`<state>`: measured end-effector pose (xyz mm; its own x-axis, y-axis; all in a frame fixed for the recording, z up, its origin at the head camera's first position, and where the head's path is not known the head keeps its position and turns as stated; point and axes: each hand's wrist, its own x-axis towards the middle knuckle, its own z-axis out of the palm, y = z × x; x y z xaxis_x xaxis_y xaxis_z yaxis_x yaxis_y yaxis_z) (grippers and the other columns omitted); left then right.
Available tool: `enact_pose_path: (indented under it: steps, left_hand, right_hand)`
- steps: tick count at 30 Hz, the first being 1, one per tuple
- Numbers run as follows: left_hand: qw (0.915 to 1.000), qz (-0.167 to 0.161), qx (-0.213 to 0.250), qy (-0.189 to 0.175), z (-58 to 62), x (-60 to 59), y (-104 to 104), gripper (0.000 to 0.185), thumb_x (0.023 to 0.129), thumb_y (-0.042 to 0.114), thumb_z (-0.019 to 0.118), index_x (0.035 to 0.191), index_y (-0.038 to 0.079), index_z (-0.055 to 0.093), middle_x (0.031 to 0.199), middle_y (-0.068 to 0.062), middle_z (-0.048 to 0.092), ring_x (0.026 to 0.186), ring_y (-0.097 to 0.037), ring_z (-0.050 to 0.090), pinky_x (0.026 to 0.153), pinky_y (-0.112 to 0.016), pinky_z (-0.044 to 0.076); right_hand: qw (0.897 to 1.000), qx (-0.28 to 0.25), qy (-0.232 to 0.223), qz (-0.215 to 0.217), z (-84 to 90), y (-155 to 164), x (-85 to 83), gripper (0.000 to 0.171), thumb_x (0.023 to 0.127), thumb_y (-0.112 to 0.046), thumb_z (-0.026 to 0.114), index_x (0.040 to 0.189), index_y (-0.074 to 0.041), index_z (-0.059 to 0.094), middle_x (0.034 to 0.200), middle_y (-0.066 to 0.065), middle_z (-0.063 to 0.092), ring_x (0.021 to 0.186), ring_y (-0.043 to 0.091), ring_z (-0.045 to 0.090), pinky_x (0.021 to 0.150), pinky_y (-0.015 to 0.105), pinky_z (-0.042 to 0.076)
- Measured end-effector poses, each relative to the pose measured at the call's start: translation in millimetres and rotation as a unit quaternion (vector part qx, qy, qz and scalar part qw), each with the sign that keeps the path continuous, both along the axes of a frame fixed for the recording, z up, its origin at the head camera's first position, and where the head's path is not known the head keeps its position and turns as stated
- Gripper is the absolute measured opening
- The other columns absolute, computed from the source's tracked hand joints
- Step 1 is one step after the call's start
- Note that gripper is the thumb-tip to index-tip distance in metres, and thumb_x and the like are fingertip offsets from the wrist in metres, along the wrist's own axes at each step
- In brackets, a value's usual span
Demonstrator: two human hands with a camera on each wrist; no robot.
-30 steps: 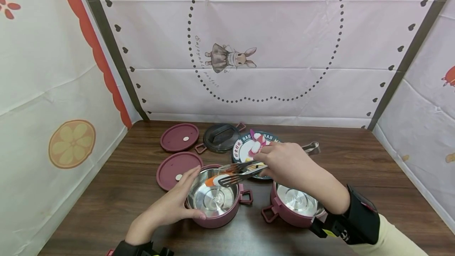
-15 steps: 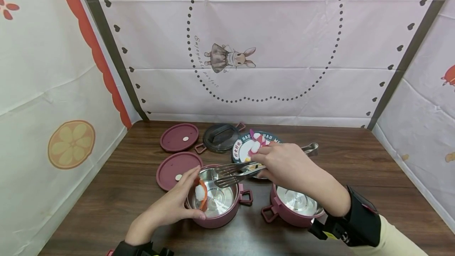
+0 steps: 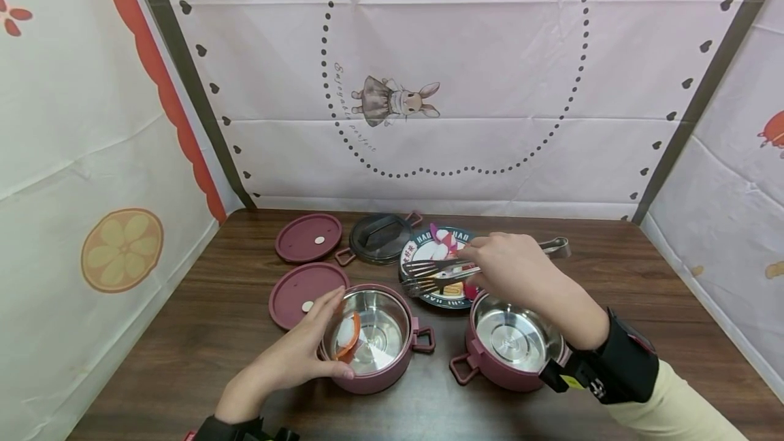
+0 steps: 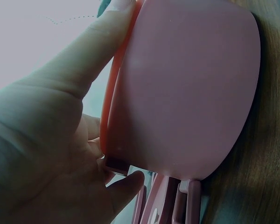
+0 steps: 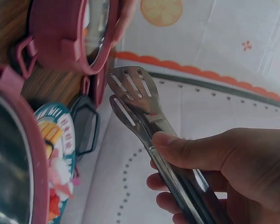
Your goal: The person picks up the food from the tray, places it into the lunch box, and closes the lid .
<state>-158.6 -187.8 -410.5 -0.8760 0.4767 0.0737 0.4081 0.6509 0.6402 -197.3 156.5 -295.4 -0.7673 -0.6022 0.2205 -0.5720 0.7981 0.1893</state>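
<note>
My left hand (image 3: 294,352) grips the rim of a mauve pot (image 3: 380,381), thumb on the near side and fingers toward the far side. Against the left inner wall of this steel-lined pot lies an orange-and-white food piece (image 3: 348,336), partly hidden by the hand. In my right hand (image 3: 514,260) is a pair of slotted metal tongs (image 5: 147,107), held by the middle of their arms. Their slotted tips overlap the patterned plate (image 3: 409,250) in the head view, with nothing between them. Pink-and-white pieces (image 3: 446,240) and a yellow piece with a dark band (image 5: 51,140) lie on the plate.
A second mauve pot (image 3: 499,374) with bare steel inside stands at the right, below my right forearm. Behind the left pot lie two round mauve lids (image 3: 309,237). A dark lidded pan (image 3: 381,237) with mauve side handles sits left of the plate.
The orange-and-white piece has left the tongs and dropped into the left pot. The tongs have moved right, from over that pot to over the plate. My left hand has stayed put.
</note>
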Motion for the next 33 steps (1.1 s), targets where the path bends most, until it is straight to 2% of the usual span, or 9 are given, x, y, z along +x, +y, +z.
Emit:
enact_pose_path:
  steps: [8,20,26,33]
  left_hand:
    - [1.0000,-0.001,-0.005,0.002,0.0,0.0,-0.8,0.118,0.073,0.047,0.085,0.159,0.007,0.016,0.164,-0.017,0.019,0.147,-0.039,0.029,0.110,-0.062,0.038]
    - [1.0000,-0.001,-0.008,0.003,0.1,-0.4,-1.0,0.118,0.073,0.047,0.085,0.159,0.007,0.016,0.164,-0.018,0.019,0.147,-0.039,0.030,0.110,-0.061,0.039]
    - [1.0000,-0.001,-0.004,-0.005,-0.4,-0.8,-1.4,0.118,0.073,0.048,0.085,0.160,0.007,0.015,0.164,-0.017,0.018,0.148,-0.039,0.029,0.111,-0.061,0.038]
    - [1.0000,0.000,-0.003,-0.008,-0.3,-0.6,-1.1,0.118,0.073,0.047,0.085,0.160,0.007,0.015,0.165,-0.017,0.018,0.148,-0.039,0.028,0.111,-0.062,0.037]
  right_hand:
    - [0.999,0.009,-0.024,-0.034,-9.0,11.6,-13.4,0.028,0.082,-0.027,0.080,0.108,-0.019,0.075,0.084,-0.003,0.068,0.074,0.021,0.068,0.049,0.035,0.050]
    - [0.997,0.004,-0.045,-0.062,-20.4,24.2,-30.2,0.021,0.080,-0.030,0.083,0.098,-0.018,0.078,0.075,-0.004,0.067,0.068,0.019,0.066,0.049,0.036,0.049]
    - [0.996,0.017,-0.054,-0.067,-18.4,24.2,-37.5,0.008,0.082,-0.018,0.078,0.091,-0.017,0.077,0.074,-0.003,0.068,0.063,0.017,0.062,0.048,0.036,0.048]
    - [0.994,0.031,-0.065,-0.081,-11.6,19.2,-41.8,0.008,0.077,-0.016,0.080,0.078,-0.016,0.072,0.071,0.001,0.067,0.062,0.018,0.059,0.050,0.039,0.050]
